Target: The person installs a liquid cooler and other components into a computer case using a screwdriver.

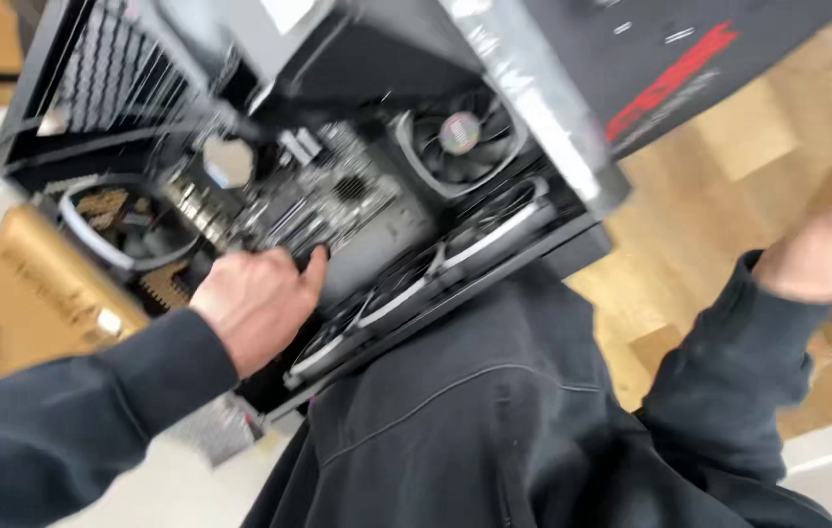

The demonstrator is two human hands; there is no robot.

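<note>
Head view is tilting hard, so everything is leaning across the frame and smearing with blur. Starting at the left, I am seeing a tan cardboard box (40, 284) lying flat and matte beside the open computer case (338, 166), a black metal shell with its side panel off. Along the case's upper left a ribbed black vent grille (113, 73) is showing, and below it a round fan with a pale ring (123, 230) is sitting near the box. My left hand (255, 303), coming out of a dark soft sleeve, is resting inside the case on the motherboard (308, 196), a crowded grey board of small metal parts; its fingers (313, 266) are curling loosely against the board, and I cannot tell whether they are pinching anything. Further right, a round cooler fan (460, 137) with a shiny hub is sitting in the case, and two white-ringed fans (436, 269) are lining the lower edge. The case is lying tilted on a pale wooden desk (719, 196) with visible grain. At the far right my right hand (827, 254) is hovering blurred above the desk, away from the case; I cannot tell how its fingers are set.
</note>
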